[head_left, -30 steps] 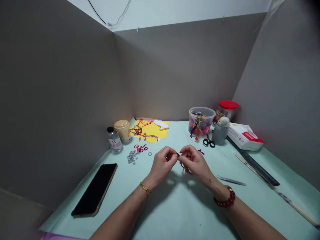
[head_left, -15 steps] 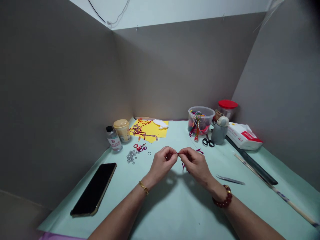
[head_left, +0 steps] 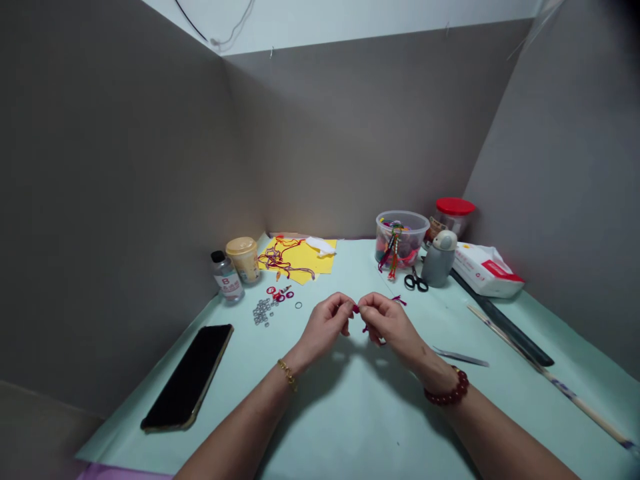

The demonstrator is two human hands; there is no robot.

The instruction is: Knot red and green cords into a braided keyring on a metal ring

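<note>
My left hand (head_left: 326, 325) and my right hand (head_left: 386, 324) meet above the pale green table covering (head_left: 320, 413). Between their fingertips they pinch a thin maroon cord (head_left: 356, 309), and most of it is hidden by my fingers. A loose length of the cord (head_left: 369, 328) hangs below my right hand, and another end (head_left: 399, 301) sticks out past its far side. A gold bracelet (head_left: 287, 375) circles my left wrist, and a red bead bracelet (head_left: 447, 393) circles my right.
Nearby lie steel rings (head_left: 263, 311), red rings (head_left: 276, 295), scissors (head_left: 416, 283) and tweezers (head_left: 460, 357). A black phone (head_left: 187, 377) lies left. Behind stand a bottle (head_left: 227, 277), a tub of threads (head_left: 400, 239) and yellow paper with cords (head_left: 295, 261). Grey walls surround the table.
My hands have come slightly closer, and the cord between my fingertips looks shorter and bunched. The whole view has shifted a little.
</note>
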